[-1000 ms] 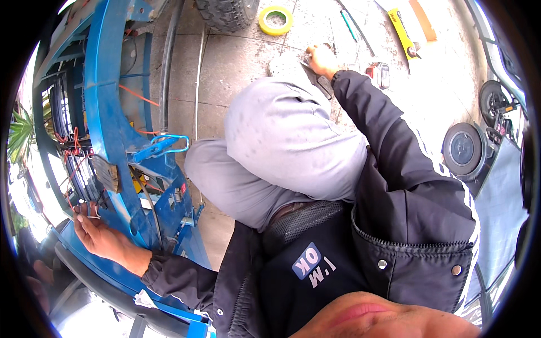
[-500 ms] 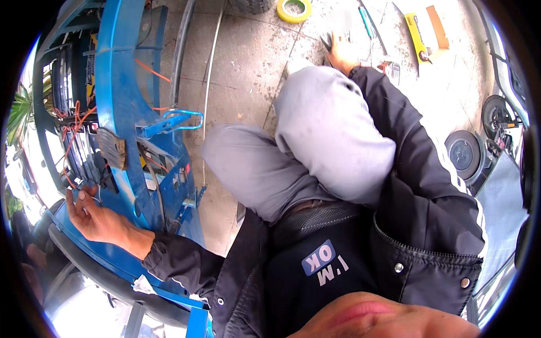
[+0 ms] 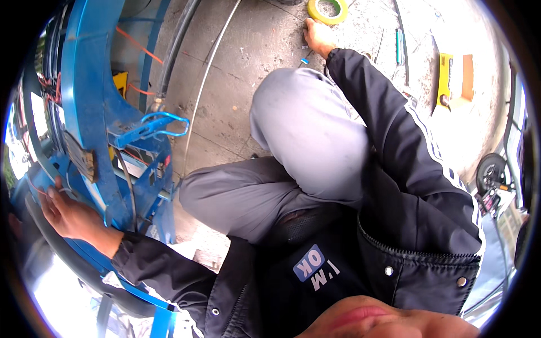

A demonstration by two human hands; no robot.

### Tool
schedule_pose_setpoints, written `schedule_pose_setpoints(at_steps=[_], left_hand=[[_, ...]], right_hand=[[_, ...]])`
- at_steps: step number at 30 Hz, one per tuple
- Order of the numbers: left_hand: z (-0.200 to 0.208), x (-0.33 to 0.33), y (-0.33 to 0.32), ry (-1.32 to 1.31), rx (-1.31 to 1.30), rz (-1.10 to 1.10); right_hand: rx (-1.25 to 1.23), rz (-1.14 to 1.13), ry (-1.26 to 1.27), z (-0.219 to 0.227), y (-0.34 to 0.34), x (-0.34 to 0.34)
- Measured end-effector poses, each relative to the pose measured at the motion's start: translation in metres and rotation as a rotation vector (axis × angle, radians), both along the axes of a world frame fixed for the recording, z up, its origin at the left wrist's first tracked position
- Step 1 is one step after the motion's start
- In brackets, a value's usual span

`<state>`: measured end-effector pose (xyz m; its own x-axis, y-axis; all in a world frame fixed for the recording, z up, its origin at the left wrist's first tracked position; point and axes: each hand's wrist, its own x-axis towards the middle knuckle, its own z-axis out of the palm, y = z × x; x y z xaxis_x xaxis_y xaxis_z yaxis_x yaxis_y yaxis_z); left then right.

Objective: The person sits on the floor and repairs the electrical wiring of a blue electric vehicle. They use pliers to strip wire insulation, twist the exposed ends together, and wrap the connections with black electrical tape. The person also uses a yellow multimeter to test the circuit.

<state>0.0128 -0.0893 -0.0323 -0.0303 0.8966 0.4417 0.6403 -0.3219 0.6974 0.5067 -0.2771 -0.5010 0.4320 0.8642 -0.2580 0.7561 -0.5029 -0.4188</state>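
Note:
On the left, my left hand (image 3: 70, 217) is beside the blue metal frame (image 3: 87, 73), its fingers bent and the tips together around a thin orange wire (image 3: 35, 188). My right hand (image 3: 320, 39) reaches down to the floor at the top, its fingers closed against the lower left edge of a roll of yellow tape (image 3: 332, 19). The fingertips there are partly hidden by the roll. A blue wire bracket (image 3: 163, 125) sticks out from the frame between my left arm and my knees.
Right of the tape lie a teal pen-like tool (image 3: 399, 48), a dark cable (image 3: 404, 28) and an opened yellow box (image 3: 445, 79). A pale rod (image 3: 204, 84) and black hose (image 3: 169, 70) run beside the frame. A wheel (image 3: 490, 172) stands at the far right.
My right hand has gone from beside a dark tool on the floor to the yellow tape. My left hand stays by the orange wire. The view has shifted and turned.

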Motion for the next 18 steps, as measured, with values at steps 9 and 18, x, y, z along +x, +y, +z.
schedule_pose_setpoints(at_steps=[9, 18], left_hand=[[-0.006, -0.074, 0.038, -0.395, -0.135, -0.094], [0.025, -0.035, 0.0, -0.386, -0.19, -0.07]], right_hand=[[0.024, 0.06, 0.262, 0.018, -0.01, 0.026], [0.002, -0.313, 1.571, 0.223, -0.013, -0.019]])
